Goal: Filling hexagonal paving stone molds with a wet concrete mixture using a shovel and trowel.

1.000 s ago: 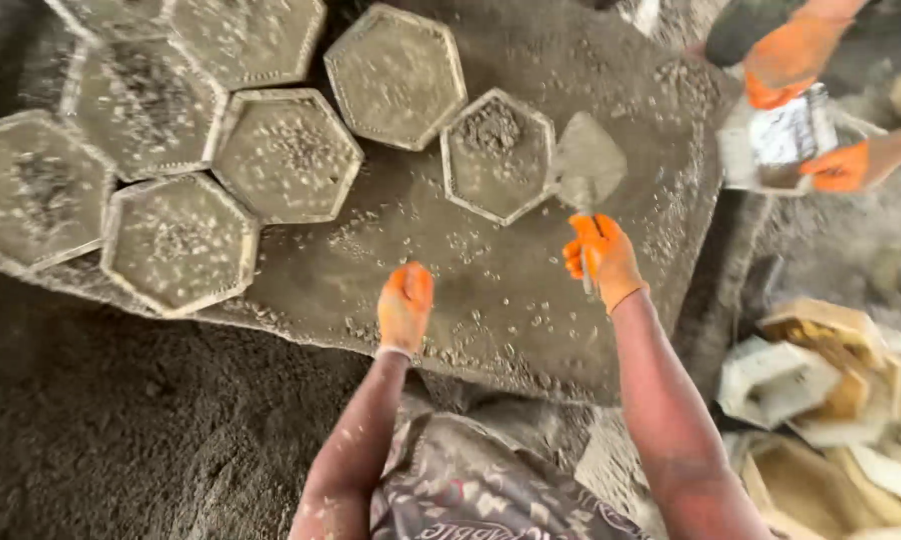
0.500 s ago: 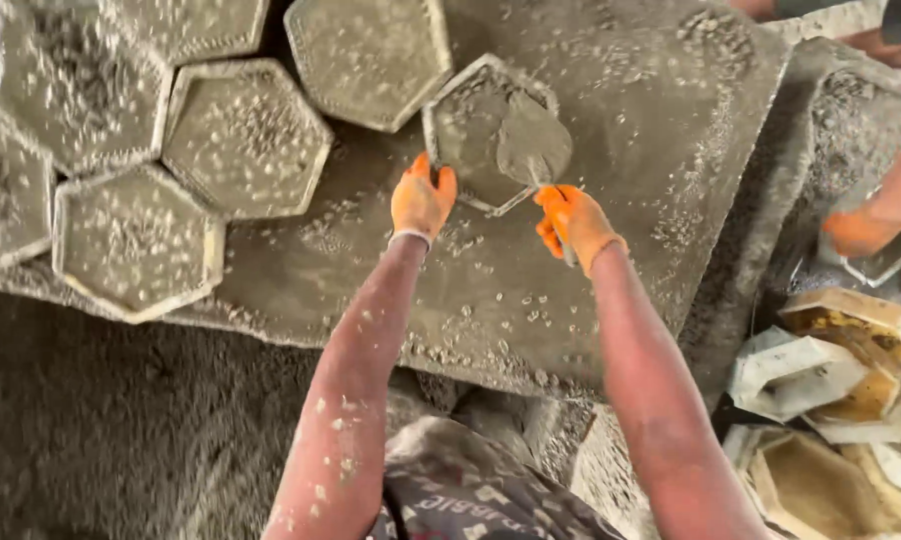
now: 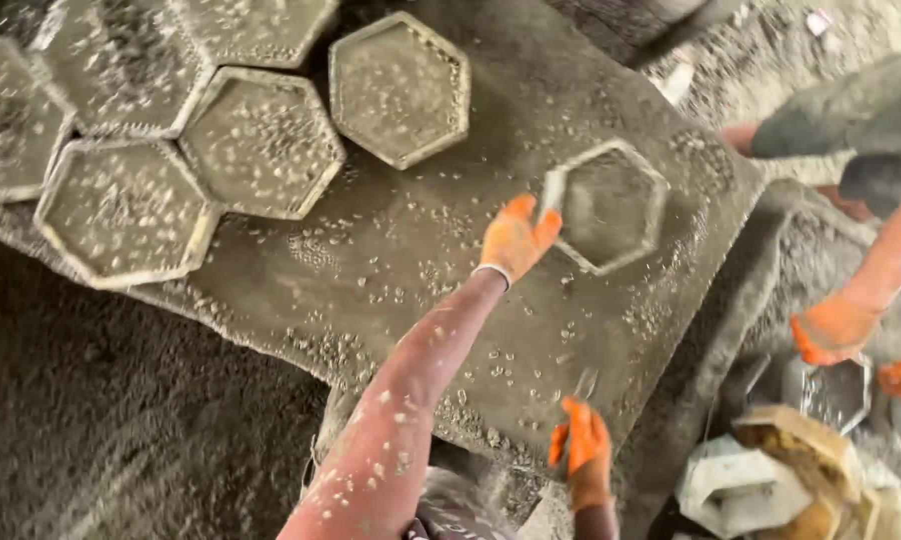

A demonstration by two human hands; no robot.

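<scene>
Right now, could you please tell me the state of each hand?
Left hand: gloved, gripping the near edge of the hexagonal mould.
Right hand: gloved, drawn back to the slab edge; whether it holds anything cannot be told.

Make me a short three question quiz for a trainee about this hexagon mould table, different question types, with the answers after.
1. True or false: the person's left hand in its orange glove touches the edge of the grey hexagonal mould that sits alone on the grey sand-dusted slab.
2. Which hand is pulled back near the slab's near edge? A) left hand B) right hand
3. Fill in: the co-worker's orange-gloved hand is at the ___ side of the view.

Key: 1 true; 2 B; 3 right.
</scene>
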